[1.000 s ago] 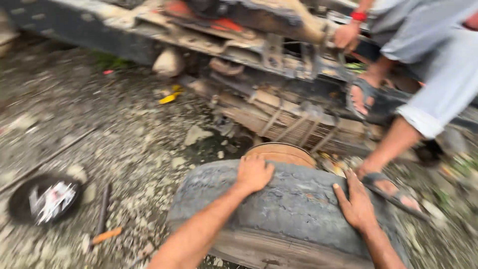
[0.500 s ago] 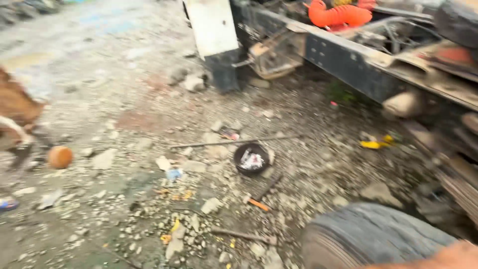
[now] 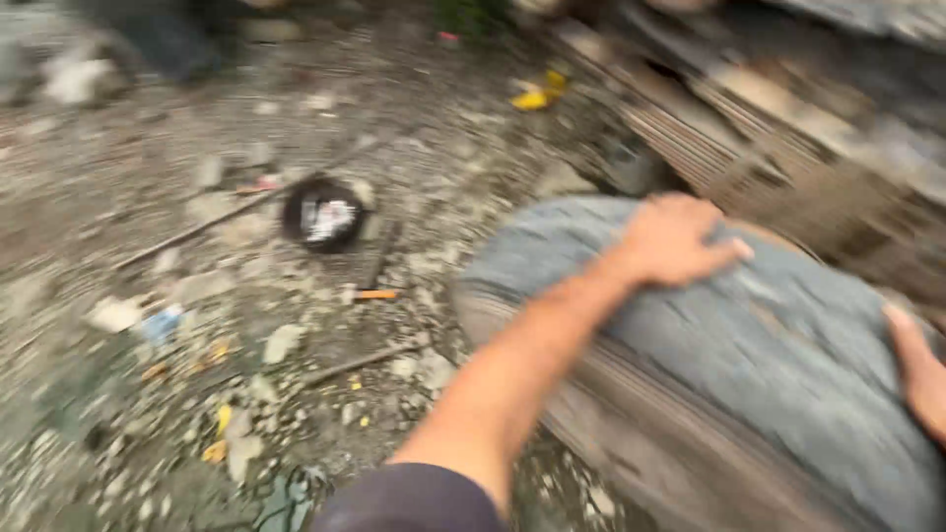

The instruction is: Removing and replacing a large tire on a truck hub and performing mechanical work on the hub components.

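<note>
Left hand [image 3: 675,239] lies flat, fingers spread, on top of the big worn tyre [image 3: 729,374]; right hand [image 3: 918,366] presses its far right edge, grip unclear. The tyre sits directly under both palms, tread running left-to-right.

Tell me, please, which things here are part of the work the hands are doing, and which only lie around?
In hand:
- large worn tyre
- left hand, flat on the tyre's top
- right hand, on its right edge

Lying about:
- black round dish on the gravel
- thin rod
- yellow scraps
- loose stones
</note>
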